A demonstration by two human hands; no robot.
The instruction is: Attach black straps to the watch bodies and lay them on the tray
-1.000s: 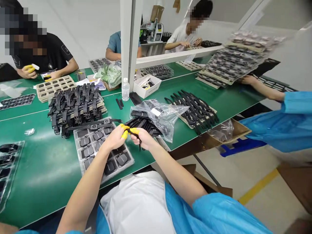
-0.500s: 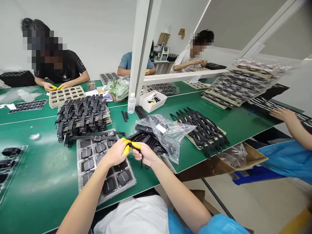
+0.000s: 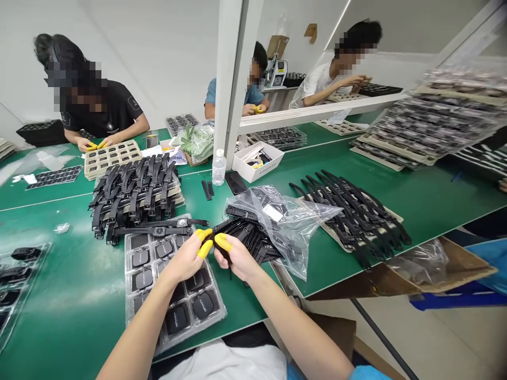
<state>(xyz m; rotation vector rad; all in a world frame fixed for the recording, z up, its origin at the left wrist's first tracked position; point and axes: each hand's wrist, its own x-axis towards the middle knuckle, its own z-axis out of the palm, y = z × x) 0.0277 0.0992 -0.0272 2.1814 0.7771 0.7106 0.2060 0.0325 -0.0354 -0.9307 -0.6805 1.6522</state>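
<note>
My left hand (image 3: 189,258) and my right hand (image 3: 238,257) meet over the right side of a clear plastic tray, with yellow covers on the fingertips. Both pinch a small black watch strap (image 3: 213,237), mostly hidden by the fingers; a dark end hangs under the right hand. Square black watch pieces sit in the compartments of the tray (image 3: 194,328). Just beyond my hands, loose black straps (image 3: 247,235) are heaped partly under a clear plastic bag (image 3: 299,227). Watches with straps (image 3: 160,230) lie across the tray's far edge.
Stacked trays of strapped watches (image 3: 134,184) stand at left. More straps lie on a board (image 3: 352,211) at right. A water bottle (image 3: 218,168), phone (image 3: 236,183) and white box (image 3: 257,170) stand near the post (image 3: 229,79). Several co-workers sit across the green table (image 3: 79,274).
My view has turned slightly, showing more of the person behind the post. The co-worker's arm at right has mostly left view. Both hands still pinch the strap, with fingers slightly shifted.
</note>
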